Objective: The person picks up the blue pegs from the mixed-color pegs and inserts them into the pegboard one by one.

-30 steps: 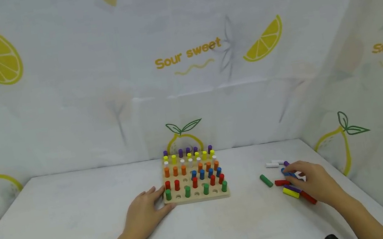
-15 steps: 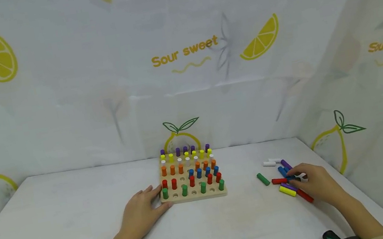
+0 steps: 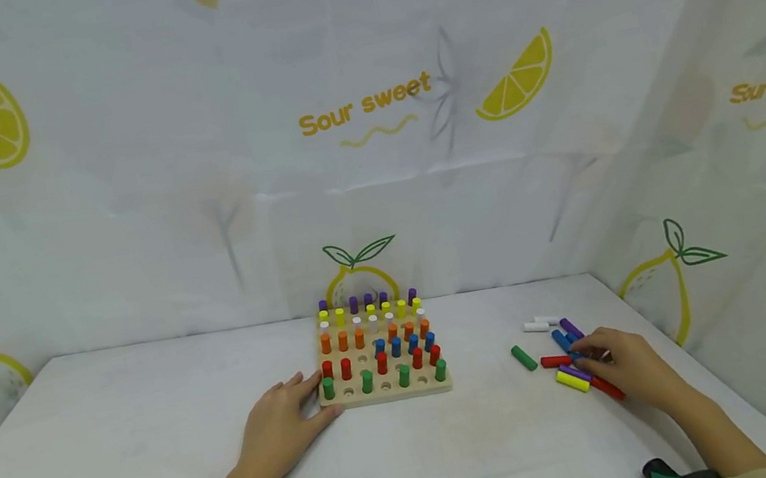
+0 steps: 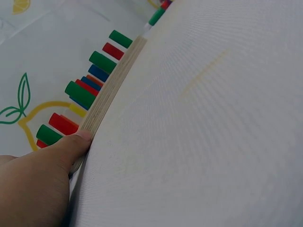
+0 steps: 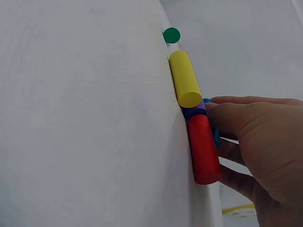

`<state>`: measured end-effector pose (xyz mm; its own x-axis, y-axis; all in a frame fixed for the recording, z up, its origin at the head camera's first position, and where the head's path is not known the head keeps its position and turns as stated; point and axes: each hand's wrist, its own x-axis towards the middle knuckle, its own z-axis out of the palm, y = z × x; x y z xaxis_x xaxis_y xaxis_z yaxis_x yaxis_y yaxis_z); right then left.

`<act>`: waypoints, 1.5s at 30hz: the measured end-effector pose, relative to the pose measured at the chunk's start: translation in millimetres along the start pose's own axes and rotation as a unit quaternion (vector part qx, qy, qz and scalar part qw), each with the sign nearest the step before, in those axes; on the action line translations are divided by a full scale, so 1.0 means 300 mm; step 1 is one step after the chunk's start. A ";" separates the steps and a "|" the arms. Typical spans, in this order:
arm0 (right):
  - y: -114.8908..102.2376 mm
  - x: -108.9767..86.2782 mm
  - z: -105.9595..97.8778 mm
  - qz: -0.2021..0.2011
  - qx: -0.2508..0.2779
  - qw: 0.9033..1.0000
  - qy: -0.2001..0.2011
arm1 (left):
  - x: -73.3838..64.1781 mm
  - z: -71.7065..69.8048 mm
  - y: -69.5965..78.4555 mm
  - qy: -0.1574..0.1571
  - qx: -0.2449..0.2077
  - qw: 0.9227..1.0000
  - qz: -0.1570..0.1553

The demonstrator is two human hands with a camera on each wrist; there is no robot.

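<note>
The wooden pegboard point(image 3: 397, 395) stands at the back middle of the table, with rows of upright green, red, blue, orange, white, yellow and purple pegs. My left hand point(image 3: 281, 427) holds its front left corner; in the left wrist view the thumb presses the front edge. At the right, my right hand point(image 3: 628, 367) reaches into a loose pile of pegs, thumb and fingertips pinching a blue peg point(image 5: 217, 137) that is partly hidden. Close by lie a red peg point(image 5: 204, 151), a yellow peg point(image 5: 185, 78), a purple peg point(image 3: 577, 372) and another blue peg point(image 3: 561, 341).
Left of the pile a green peg point(image 3: 524, 357) lies alone. White pegs point(image 3: 536, 327) and a purple peg point(image 3: 571, 327) lie behind the pile. A printed cloth point(image 3: 138, 187) hangs along the back and right of the white table point(image 3: 466, 462).
My right hand's thumb and fingertips have closed in on the blue peg within the pile. The left hand keeps its hold on the pegboard; the whole head view has shifted slightly.
</note>
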<state>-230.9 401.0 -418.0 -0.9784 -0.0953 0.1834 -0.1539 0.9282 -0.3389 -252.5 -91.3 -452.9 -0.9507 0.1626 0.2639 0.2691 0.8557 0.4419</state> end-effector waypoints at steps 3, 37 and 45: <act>-0.014 0.008 -0.003 -0.009 0.007 1.000 -0.002 | -0.003 -0.001 -0.010 0.001 0.002 1.000 -0.004; -0.506 0.181 -0.078 -0.176 0.087 0.980 -0.033 | 0.003 0.012 -0.019 0.012 -0.025 1.000 -0.005; -0.653 0.261 -0.027 -0.216 0.107 0.970 -0.033 | 0.005 0.021 -0.021 0.015 -0.040 0.999 -0.004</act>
<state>-276.3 214.6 -329.8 -0.8224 -0.4878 0.2927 -0.5688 0.7018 -0.4289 -256.5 -93.3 -460.5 -0.9482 0.1392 0.2855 0.2736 0.8144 0.5117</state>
